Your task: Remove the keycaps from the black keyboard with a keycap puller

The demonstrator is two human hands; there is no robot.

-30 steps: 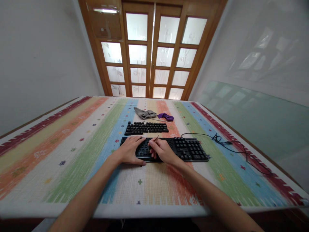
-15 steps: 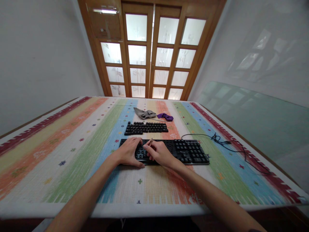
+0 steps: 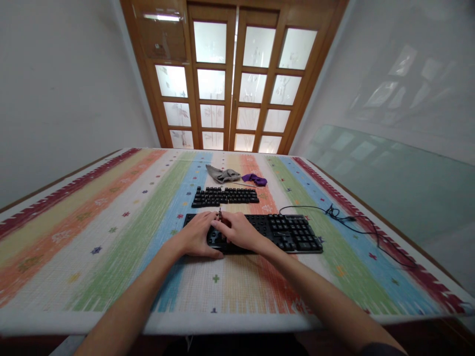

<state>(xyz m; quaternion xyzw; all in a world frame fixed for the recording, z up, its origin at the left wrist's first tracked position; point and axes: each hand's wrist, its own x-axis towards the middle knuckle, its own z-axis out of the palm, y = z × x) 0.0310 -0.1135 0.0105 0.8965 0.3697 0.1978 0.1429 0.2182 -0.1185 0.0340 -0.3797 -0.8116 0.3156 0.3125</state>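
Note:
A black computer keyboard (image 3: 300,237) lies flat in front of me. Keycaps cover its right end, while its middle shows bare key stems. My left hand (image 3: 198,235) spans the keyboard's left part, thumb along the front edge and fingers toward the back, gripping it. Close beside it, my right hand (image 3: 237,231) is closed in a pinch on a small slim tool (image 3: 220,213), which stands nearly upright over the keyboard; its kind is too small to make out. The tool's lower end is hidden by my fingers.
Behind the keyboard, loose black keycaps (image 3: 226,196) lie in keyboard-like rows. Farther back are a grey cloth (image 3: 222,174) and a purple cloth (image 3: 255,179). The keyboard's cable (image 3: 359,216) trails to the right over the striped tablecloth (image 3: 122,247). A wall stands on each side.
My right hand has shifted a little left toward my left hand, and the slim tool has turned more upright. My left hand stays nearly in place on the keyboard.

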